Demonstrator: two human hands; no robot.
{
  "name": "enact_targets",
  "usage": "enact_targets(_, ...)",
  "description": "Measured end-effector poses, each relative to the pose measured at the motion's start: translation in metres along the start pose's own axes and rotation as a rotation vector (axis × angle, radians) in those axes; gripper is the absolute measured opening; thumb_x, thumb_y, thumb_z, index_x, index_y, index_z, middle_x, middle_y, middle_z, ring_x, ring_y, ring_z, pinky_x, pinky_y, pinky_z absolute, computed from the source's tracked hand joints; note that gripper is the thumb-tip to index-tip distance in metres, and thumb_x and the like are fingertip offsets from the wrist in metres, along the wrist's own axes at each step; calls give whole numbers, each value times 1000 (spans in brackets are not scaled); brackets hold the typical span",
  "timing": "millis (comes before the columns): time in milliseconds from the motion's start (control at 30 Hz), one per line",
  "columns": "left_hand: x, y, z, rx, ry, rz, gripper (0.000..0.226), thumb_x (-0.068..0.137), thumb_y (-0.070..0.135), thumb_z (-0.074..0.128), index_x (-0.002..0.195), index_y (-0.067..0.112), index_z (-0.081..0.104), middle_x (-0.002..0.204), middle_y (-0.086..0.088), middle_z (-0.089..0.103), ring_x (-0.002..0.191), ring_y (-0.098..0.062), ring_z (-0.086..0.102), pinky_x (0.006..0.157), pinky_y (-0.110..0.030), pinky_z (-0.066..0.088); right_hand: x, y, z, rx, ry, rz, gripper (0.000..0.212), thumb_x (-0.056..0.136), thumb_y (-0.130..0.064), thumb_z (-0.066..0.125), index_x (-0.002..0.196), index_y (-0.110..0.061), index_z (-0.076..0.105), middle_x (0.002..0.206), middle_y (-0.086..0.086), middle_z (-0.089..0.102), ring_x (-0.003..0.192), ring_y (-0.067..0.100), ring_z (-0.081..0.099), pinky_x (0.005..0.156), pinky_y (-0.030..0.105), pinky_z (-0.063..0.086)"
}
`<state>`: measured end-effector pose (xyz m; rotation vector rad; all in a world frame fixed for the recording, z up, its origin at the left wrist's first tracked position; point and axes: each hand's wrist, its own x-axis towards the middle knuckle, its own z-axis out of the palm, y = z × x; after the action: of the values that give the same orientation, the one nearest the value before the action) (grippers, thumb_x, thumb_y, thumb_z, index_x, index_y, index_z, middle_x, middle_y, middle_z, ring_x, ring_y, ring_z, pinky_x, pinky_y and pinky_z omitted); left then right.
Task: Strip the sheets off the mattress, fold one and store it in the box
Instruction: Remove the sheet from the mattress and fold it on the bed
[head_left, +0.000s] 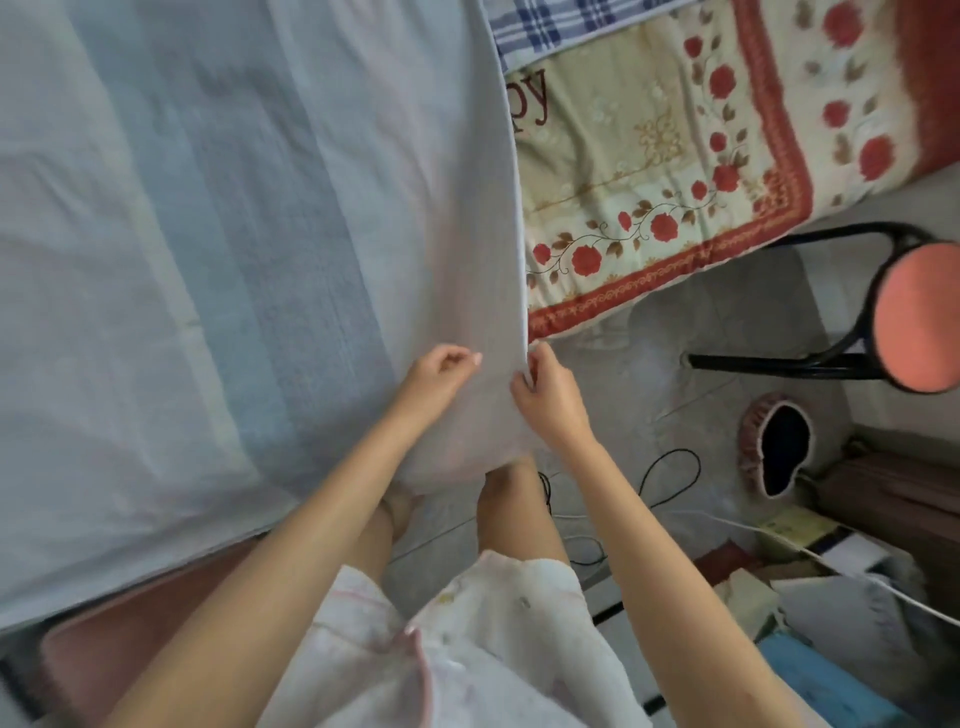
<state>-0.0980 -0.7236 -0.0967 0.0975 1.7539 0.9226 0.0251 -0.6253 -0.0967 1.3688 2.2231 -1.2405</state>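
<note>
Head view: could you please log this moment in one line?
left hand grips white sheet | right hand pinches sheet edge | floral quilt exposed

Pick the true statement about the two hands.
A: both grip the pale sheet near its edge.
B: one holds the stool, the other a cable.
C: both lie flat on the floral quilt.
A: the left hand and the right hand both have fingers curled on the pale sheet near its edge, beside the floral quilt, not on it.

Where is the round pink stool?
In the head view, the stool stands on the floor at the right edge. It is just right of the flowered blanket, with what looks like a slipper below it in the picture.
</note>
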Motion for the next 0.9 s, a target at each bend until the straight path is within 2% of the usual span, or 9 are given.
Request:
enact_targets(133, -40, 16, -23, -189, 6, -185, 28, 84, 35, 65, 99, 13, 56, 93, -4, 61, 82, -18, 59, 71, -30, 49, -52, -80, 32, -7, -192, -185, 12, 88, -5, 53, 100, -2, 55, 79, 11, 64, 72, 22, 60, 60, 30, 43)
enact_targets(200, -59, 12, -47, -98, 135, -166, 31, 78, 22, 63, 104, 7, 56, 98, -9, 62, 89, -26, 59, 79, -35, 50, -74, -113, 52, -30, -241, -216, 8, 86, -1, 53, 83, -3, 60, 75, 14, 64, 73, 25, 61, 60, 32, 41)
enact_targets(300, -86, -1, -94, -70, 287, -112, 5, 76, 3, 48, 80, 5, 51, 77, -14, 53, 72, -25, 49, 61, -30, 37, -101, -149, 75, -17, -322, -283, 25, 84, 3, 52, 69, -17, 46, 59, -6, 49, 56, 6, 47, 52, 18, 32)
enact_targets(433, -126, -27, -152, -77, 488, -74, 17, 83, 5, 50, 67, 3, 45, 64, -14, 45, 64, -24, 41, 53, -32, 27, -124, -191, 95, -105, -503, -440, 6, 85, -3, 56, 87, -8, 52, 71, -9, 54, 63, 4, 51, 61, 18, 42)
enact_targets(500, -148, -36, -174, 18, 583, -38, 18, 90, 10, 47, 78, -2, 54, 72, -17, 55, 67, -29, 48, 57, -33, 35, -127, -210, 96, -96, -456, -495, 13, 90, -11, 55, 102, -9, 52, 92, -6, 58, 73, 6, 56, 67, 24, 48)
enact_targets(600, -182, -42, -207, 123, 696, 99, 21, 96, 14, 44, 94, 1, 60, 79, -12, 62, 72, -30, 57, 63, -36, 43, -116, -249, 96, -108, -235, -643, 43, 90, 3, 42, 128, -16, 43, 125, -3, 45, 83, 6, 53, 72, 28, 51)
enact_targets(733, -215, -32, -234, 261, 767, 187, 21, 98, 18, 42, 93, 5, 56, 74, -6, 52, 66, -21, 43, 58, -28, 21, -74, -314, 113, -412, -260, -832, 77, 80, 18, 34, 143, -26, 32, 149, 4, 20, 84, 25, 58, 65, 40, 55)
enact_targets(800, -227, -27, -242, 278, 808, 212, 22, 99, 20, 40, 93, 5, 55, 75, -8, 55, 68, -28, 50, 58, -27, 21, -57, -349, 125, -623, -327, -925, 73, 79, 14, 37, 138, -28, 38, 149, 3, 20, 78, 27, 59, 62, 41, 52)
enact_targets(900, -236, -23, -260, 291, 865, 168, 25, 101, 22, 35, 102, 5, 55, 87, -15, 64, 81, -34, 59, 61, -28, 27, -30, -400, 139, -912, -479, -931, 45, 82, 2, 44, 119, -20, 55, 133, 3, 43, 93, 25, 59, 79, 38, 49)
